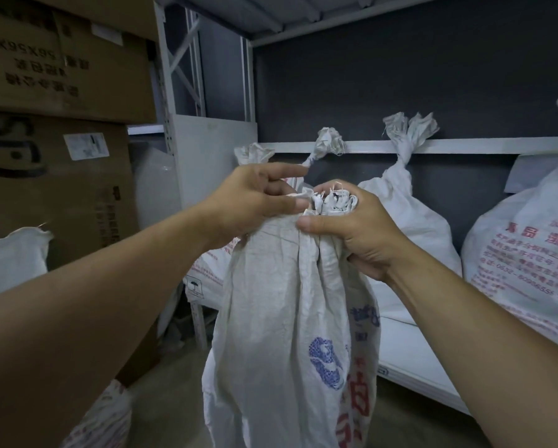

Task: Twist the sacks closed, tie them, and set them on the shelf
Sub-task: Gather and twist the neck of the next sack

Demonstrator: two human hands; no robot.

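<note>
Right grip (351, 231) clenched the gathered neck of the white sack (280, 318); left grip (248, 202) pinched its mouth. Behind, the shelf (432, 360) carried tied sacks (410, 215); cardboard boxes (61, 189) stood left. The held sack hung upright before the shelf.

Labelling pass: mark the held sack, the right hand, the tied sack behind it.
held sack (271, 318): head view, body below gathered neck.
right hand (351, 232): head view, back of hand.
tied sack (411, 218): head view, body under its knot.

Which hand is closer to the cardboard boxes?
Left. The left hand holds the sack on the side toward the boxes; the right hand grips it farther right.
</note>
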